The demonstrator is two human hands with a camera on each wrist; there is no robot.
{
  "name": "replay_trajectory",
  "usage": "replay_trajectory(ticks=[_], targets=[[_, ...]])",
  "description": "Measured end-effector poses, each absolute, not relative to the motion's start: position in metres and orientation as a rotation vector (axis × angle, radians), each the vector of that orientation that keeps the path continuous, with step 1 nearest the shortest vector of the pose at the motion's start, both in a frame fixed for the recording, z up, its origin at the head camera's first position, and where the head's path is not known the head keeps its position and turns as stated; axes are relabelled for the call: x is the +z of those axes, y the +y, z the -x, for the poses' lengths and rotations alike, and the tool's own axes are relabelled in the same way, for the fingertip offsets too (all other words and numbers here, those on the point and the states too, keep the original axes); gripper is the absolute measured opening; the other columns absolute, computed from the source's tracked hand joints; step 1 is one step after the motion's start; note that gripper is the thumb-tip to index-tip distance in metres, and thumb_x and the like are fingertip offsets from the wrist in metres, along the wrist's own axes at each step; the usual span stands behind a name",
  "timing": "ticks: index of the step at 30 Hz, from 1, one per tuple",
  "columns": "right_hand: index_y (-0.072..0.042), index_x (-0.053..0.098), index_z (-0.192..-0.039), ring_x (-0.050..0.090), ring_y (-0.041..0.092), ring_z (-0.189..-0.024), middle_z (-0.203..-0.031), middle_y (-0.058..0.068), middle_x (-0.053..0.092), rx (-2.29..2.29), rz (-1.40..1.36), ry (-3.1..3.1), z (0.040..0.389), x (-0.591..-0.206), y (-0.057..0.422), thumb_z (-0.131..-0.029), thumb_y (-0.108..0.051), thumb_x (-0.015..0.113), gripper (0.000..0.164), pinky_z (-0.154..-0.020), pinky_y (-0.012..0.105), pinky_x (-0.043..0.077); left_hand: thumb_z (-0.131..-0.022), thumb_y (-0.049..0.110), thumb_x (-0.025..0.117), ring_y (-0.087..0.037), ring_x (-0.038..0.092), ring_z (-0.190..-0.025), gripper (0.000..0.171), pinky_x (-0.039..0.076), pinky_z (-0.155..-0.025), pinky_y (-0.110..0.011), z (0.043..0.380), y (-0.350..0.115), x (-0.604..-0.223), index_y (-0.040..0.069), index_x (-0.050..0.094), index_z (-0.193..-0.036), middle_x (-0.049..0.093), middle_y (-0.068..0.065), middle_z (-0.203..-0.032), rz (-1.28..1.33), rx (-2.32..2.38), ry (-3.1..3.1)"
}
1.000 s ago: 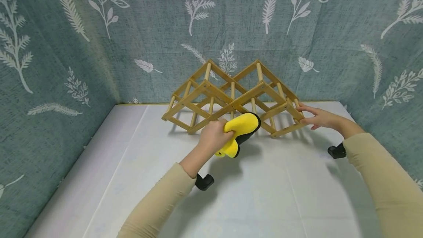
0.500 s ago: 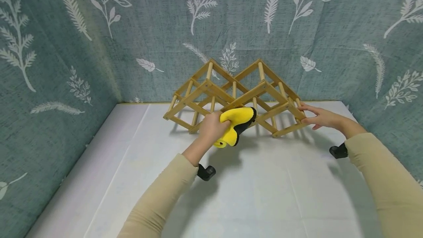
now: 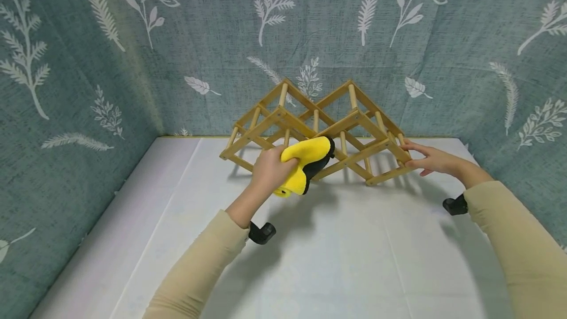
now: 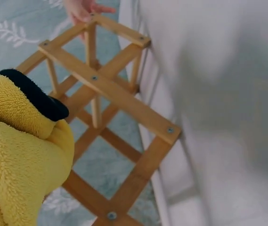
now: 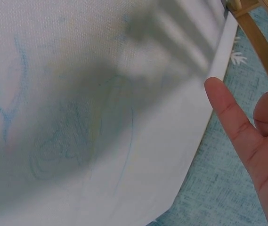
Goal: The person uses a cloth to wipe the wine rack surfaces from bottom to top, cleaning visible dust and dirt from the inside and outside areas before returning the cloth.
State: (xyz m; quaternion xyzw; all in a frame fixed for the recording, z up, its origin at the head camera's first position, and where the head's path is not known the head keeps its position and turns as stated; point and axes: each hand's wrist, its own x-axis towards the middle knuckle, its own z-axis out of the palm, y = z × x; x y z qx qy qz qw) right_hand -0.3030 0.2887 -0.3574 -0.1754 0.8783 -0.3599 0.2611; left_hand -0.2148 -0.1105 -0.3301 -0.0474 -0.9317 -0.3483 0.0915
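My left hand point(image 3: 268, 170) grips a bunched yellow cloth point(image 3: 313, 148) with a black border and dark reverse side. In the head view it is in front of the lower middle slats of a folding wooden rack point(image 3: 365, 150). Fluffy folds of the cloth point(image 4: 25, 155) fill the left of the left wrist view, overlapping the rack's slats. My right hand point(image 3: 436, 161) holds the rack's right end, fingers and thumb about the end post. In the right wrist view one finger point(image 5: 232, 120) of that hand sticks out straight, while its hold on the wood is out of sight.
The rack stands in zigzag form at the back of a white-covered table point(image 3: 354, 255). Behind and beside it hangs a teal curtain point(image 3: 212, 28) with white leaf prints. A black wrist camera mount point(image 3: 262, 233) juts below my left wrist.
My left hand has moved up, then left along the front of the rack with the cloth. The right hand stays at the rack's right end, and the rack keeps its place.
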Motion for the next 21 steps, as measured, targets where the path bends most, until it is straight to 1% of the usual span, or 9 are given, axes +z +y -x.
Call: replay_trajectory(ticks=[6, 13, 18, 21], targets=[[-0.001, 0.011, -0.145, 0.034, 0.050, -0.122, -0.148, 0.025, -0.014, -0.974, 0.472, 2.377, 0.302, -0.357, 0.290, -0.093, -0.025, 0.050, 0.069, -0.084, 0.048, 0.047, -0.084, 0.025, 0.059, -0.021, 0.050, -0.058, 0.020, 0.038, -0.052, -0.028, 0.212, -0.119, -0.319, 0.005, 0.060, -0.086, 0.056, -0.008, -0.069, 0.120, -1.053, -2.727], [0.000, 0.011, -0.144, 0.034, 0.051, -0.121, -0.148, 0.027, -0.012, -0.968, 0.488, 2.389, 0.301, -0.355, 0.289, -0.093, -0.026, 0.050, 0.070, -0.084, 0.048, 0.047, -0.084, 0.024, 0.059, -0.022, 0.051, -0.059, 0.020, 0.040, -0.053, -0.029, 0.213, -0.136, -0.305, 0.004, 0.059, -0.086, 0.057, -0.011, -0.071, 0.077, -1.019, -2.678], [-0.001, 0.011, -0.145, 0.034, 0.050, -0.121, -0.148, 0.028, -0.010, -0.971, 0.481, 2.386, 0.301, -0.356, 0.289, -0.093, -0.027, 0.051, 0.071, -0.084, 0.047, 0.047, -0.085, 0.026, 0.058, -0.024, 0.054, -0.064, 0.025, 0.043, -0.056, -0.031, 0.213, -0.147, -0.299, 0.003, 0.060, -0.096, 0.060, -0.013, -0.079, 0.032, -1.021, -2.667], [-0.001, 0.009, -0.145, 0.034, 0.051, -0.121, -0.147, 0.029, -0.010, -0.979, 0.487, 2.380, 0.300, -0.357, 0.289, -0.093, -0.026, 0.050, 0.072, -0.084, 0.048, 0.047, -0.085, 0.026, 0.059, -0.025, 0.055, -0.066, 0.026, 0.044, -0.057, -0.033, 0.212, -0.153, -0.295, 0.003, 0.060, -0.098, 0.061, -0.014, -0.081, 0.006, -1.012, -2.639]])
